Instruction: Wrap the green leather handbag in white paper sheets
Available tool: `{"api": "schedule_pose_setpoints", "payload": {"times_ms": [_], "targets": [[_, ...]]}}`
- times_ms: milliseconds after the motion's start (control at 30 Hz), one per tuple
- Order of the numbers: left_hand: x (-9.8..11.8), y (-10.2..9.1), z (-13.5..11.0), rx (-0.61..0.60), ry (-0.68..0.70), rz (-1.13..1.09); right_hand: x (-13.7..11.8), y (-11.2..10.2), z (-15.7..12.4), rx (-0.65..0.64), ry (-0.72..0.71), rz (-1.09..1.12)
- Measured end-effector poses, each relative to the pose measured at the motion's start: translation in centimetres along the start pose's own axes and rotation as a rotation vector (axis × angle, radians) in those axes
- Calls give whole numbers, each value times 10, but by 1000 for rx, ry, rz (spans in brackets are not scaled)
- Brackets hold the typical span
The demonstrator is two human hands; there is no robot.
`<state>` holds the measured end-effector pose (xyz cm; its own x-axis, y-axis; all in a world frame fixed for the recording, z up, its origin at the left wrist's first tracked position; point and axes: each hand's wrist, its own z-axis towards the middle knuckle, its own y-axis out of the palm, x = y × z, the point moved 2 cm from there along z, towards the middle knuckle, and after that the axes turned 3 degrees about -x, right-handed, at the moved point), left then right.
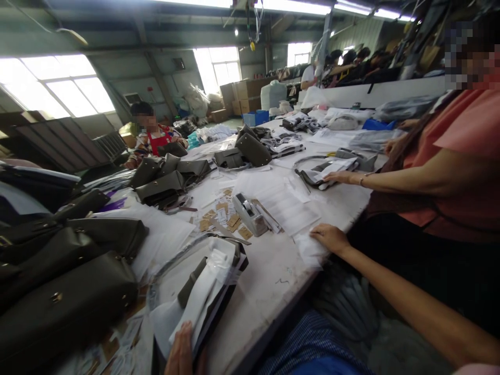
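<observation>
My left hand [182,354] lies at the bottom edge, fingers flat and together, on a dark olive handbag [211,291] wrapped in white paper. My right hand [330,237] reaches out to the table's right edge. It rests palm down, fingers stretched, on a small clear plastic sleeve [308,247]. Just beyond it lies a stack of clear plastic sleeves [281,200]. A white tape dispenser [250,213] stands between the two hands, with small brown tags [219,216] scattered to its left.
Dark handbags [70,291] pile up at the left, with more of these bags [167,179] further back. A co-worker in an orange shirt [461,156] stands at the right, hand [339,177] on a strap. Another person [150,133] sits at the far side. Cardboard boxes [242,94] stand behind.
</observation>
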<state>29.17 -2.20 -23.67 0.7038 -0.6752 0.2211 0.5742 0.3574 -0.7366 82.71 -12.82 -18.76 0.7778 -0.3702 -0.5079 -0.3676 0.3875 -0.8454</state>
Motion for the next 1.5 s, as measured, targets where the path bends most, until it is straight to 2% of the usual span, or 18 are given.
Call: {"api": "schedule_pose_setpoints", "payload": {"times_ms": [133, 300, 367, 433, 467, 500, 533, 633, 667, 700, 767, 833, 967, 1100, 1200, 1333, 1433, 1500], "targets": [[4, -6, 2, -17, -18, 50, -24, -6, -4, 9, -9, 12], [15, -15, 6, -34, -57, 70, -89, 20, -48, -87, -89, 106], [21, -17, 7, -14, -120, 95, -121, 35, -75, -198, -138, 215], [24, -19, 8, -11, -157, 113, -148, 48, -99, -406, -219, 348], [25, -19, 7, -11, -166, 118, -157, 53, -107, -484, -250, 399], [25, -19, 7, -15, -168, 119, -162, 56, -111, -505, -262, 426], [25, -19, 6, -18, -167, 117, -163, 59, -110, -463, -253, 431], [21, -18, 3, -34, -196, 107, -150, 71, -92, -140, -158, 311], [21, -18, 2, -42, -207, 100, -144, 78, -85, -76, -125, 246], [20, -18, 1, -46, -218, 94, -140, 87, -80, -60, -104, 181], [19, -20, 1, -43, -241, 88, -140, 106, -78, -124, -108, 84], [19, -22, 1, -28, -275, 78, -152, 123, -89, -257, -207, 55], [15, -31, 2, 26, -367, 54, -197, 139, -120, -562, -568, 119], [10, -40, 3, 69, -375, 41, -244, 146, -117, -744, -843, 197], [7, -45, 7, 68, -341, 29, -275, 159, -96, -744, -977, 228], [8, -51, 18, 103, -251, 58, -307, 177, -74, -619, -1056, 225], [13, -58, 28, 116, -155, 101, -313, 177, -81, -539, -1073, 190], [20, -61, 32, 100, -94, 127, -308, 166, -99, -523, -1165, 205]]}}
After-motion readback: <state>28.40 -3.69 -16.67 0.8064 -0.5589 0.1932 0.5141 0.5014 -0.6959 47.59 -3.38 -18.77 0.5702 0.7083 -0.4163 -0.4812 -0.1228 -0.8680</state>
